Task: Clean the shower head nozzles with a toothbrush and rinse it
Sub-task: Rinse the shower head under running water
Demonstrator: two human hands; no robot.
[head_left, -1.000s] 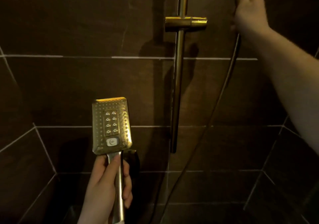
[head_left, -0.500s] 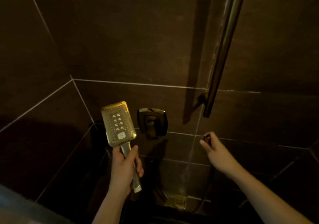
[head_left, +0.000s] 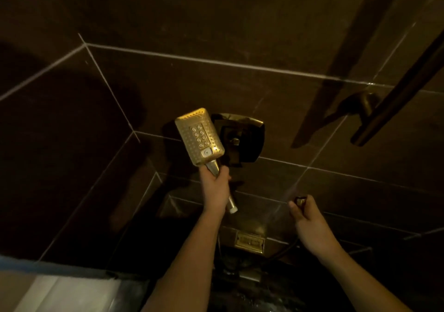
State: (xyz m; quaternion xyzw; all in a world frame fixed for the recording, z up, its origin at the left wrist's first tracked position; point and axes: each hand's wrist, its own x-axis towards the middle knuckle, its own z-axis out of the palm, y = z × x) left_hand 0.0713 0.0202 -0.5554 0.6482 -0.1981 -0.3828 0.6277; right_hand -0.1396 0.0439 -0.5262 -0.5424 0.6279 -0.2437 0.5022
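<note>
My left hand (head_left: 216,189) grips the handle of the gold shower head (head_left: 199,136), holding it upright with its nozzle face turned toward me, just in front of the wall valve plate (head_left: 249,138). The handle's end pokes out below my fist. My right hand (head_left: 310,225), right of and below the shower head, is curled round the loose end of the hose (head_left: 300,201). The slide rail (head_left: 396,95) runs up to the right of the shower head; a floor drain (head_left: 249,240) sits below.
</note>
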